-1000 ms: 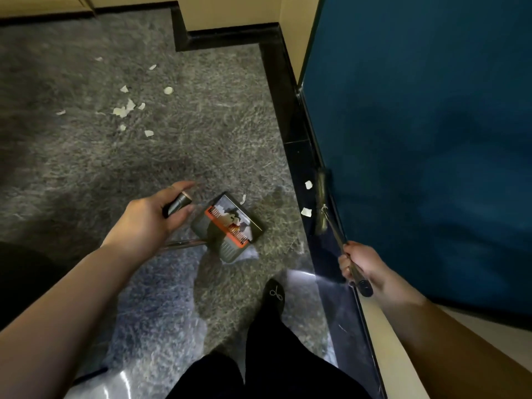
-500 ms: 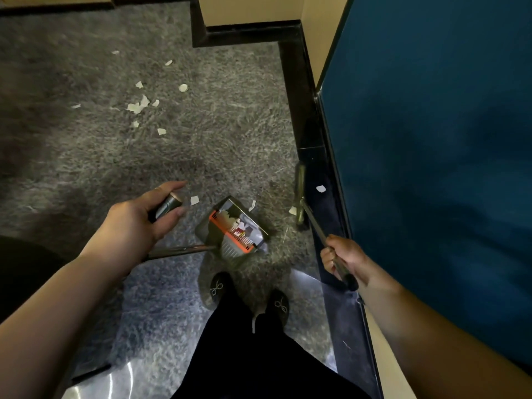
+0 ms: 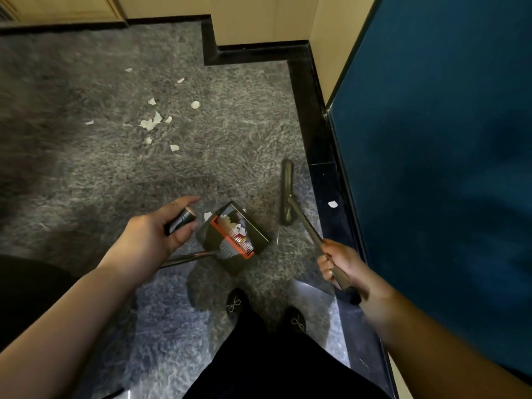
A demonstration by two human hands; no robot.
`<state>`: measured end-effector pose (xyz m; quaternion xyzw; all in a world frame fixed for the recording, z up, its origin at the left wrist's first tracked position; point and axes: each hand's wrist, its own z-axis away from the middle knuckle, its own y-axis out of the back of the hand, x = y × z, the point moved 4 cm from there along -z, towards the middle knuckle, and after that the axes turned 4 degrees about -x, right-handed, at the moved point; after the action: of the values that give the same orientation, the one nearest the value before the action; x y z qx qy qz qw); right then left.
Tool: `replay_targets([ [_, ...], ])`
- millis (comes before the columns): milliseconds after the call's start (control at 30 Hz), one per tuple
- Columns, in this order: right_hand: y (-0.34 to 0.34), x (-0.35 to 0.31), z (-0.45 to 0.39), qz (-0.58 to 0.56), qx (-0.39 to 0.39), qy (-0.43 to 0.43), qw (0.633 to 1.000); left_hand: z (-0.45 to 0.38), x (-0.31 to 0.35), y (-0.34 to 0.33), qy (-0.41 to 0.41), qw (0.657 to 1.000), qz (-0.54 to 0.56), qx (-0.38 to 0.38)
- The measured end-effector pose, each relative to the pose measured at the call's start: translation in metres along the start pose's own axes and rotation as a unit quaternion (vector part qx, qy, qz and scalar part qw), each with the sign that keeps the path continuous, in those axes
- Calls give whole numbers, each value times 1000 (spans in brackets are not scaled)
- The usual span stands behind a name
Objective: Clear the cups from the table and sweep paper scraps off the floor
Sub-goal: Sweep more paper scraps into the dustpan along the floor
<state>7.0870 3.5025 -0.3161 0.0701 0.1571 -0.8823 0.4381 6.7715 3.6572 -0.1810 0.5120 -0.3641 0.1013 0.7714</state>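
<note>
Lying on the floor: white torn paper scraps were scattered over the grey mottled stone floor, well beyond the fingertips of the left hand.
Stray scraps: one white scrap lay on the glossy black floor border, beyond the right hand's knuckles and just right of the broom head; another small scrap lay just past the left fingertips, at the dustpan's edge.
Dustpan: a dark long-handled dustpan with an orange comb strip sat on the floor between the two hands, white scraps already inside it.
Left hand: the left hand gripped the dark cylindrical grip of the dustpan handle, thumb and fingers curled round it, the forefinger stretched forward along the top.
Broom: a slim dark broom with a narrow head and metal shaft rested its head on the floor ahead of the right fingers, beside the black border.
Right hand: the right hand held the shaft in a closed fist, fingers wrapped tight.
Surroundings: a dark teal panel stood right of that fist; black shoes with bows showed below the dustpan.
</note>
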Motion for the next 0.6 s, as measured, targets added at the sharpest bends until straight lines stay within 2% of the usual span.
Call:
replay_targets([
  [100, 24, -7, 11, -11, 58, 54, 997, -9, -5, 5, -4, 1000, -10, -4],
  [300, 81, -32, 15, -27, 106, 58, 992, -30, 5, 11, 9, 1000, -19, -12],
  [533, 112, -68, -13, 74, 177, 53, 980, -63, 27, 3, 37, 999, -3, 7],
  [600, 114, -73, -23, 96, 170, 56, 979, -72, 32, 0, 50, 999, 8, 7],
])
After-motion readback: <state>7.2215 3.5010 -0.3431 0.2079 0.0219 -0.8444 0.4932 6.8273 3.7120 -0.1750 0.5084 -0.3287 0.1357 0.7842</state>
